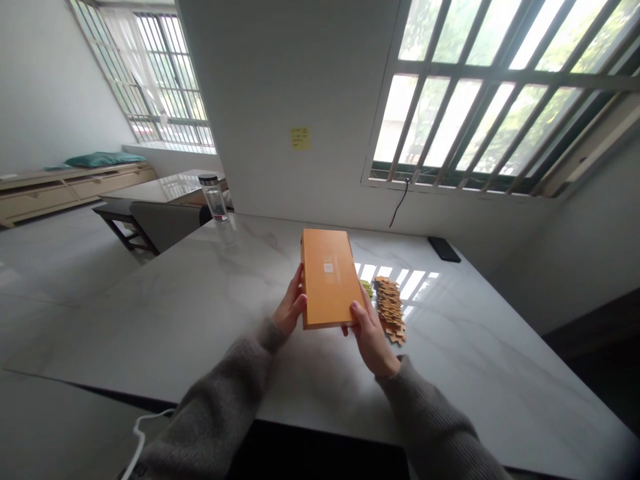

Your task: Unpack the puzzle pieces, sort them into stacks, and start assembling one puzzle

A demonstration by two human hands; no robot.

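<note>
marble tabletop, left hand and right hand, fingers closed around an orange box

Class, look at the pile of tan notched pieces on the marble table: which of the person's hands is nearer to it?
Right. The right hand is close beside the pile of tan notched pieces, just to its left; the left hand is farther off, beyond the orange box.

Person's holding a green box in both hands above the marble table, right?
No, the box is orange, not green, as the head view shows. The rest stands: the left hand and right hand hold it above the marble table.
</note>
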